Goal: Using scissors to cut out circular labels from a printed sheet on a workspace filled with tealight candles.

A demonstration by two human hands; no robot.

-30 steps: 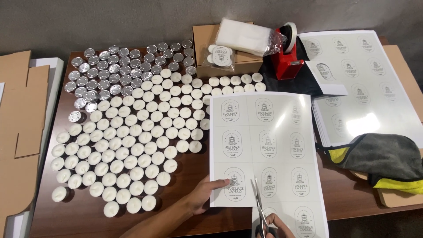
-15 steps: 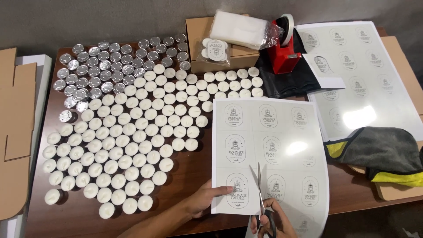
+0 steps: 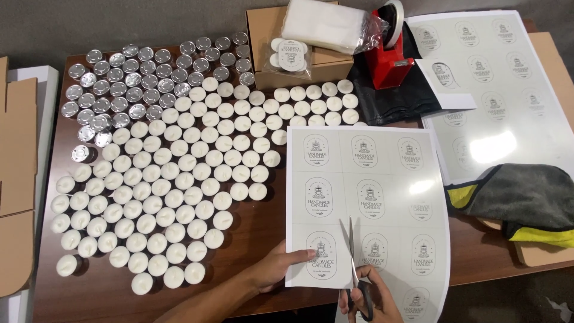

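A white label sheet (image 3: 376, 179) printed with oval labels lies on the dark wooden table (image 3: 251, 239). My left hand (image 3: 281, 263) pinches its lower left edge, thumb on top. My right hand (image 3: 368, 299) grips scissors (image 3: 353, 251) whose blades point up into the sheet between the first and second label columns. Left of the sheet lie several rows of white tealight candles (image 3: 173, 191).
Empty metal tealight cups (image 3: 137, 84) fill the far left corner. A cardboard box (image 3: 299, 48) with bagged candles, a red tape dispenser (image 3: 391, 54), a stack of label sheets (image 3: 502, 96), a grey and yellow cloth (image 3: 520, 203) and flat cardboard (image 3: 18, 179) surround the work.
The scissors have advanced further up into the sheet. The view has shifted, so the objects sit slightly higher and further left in the frame. My left hand keeps its hold.
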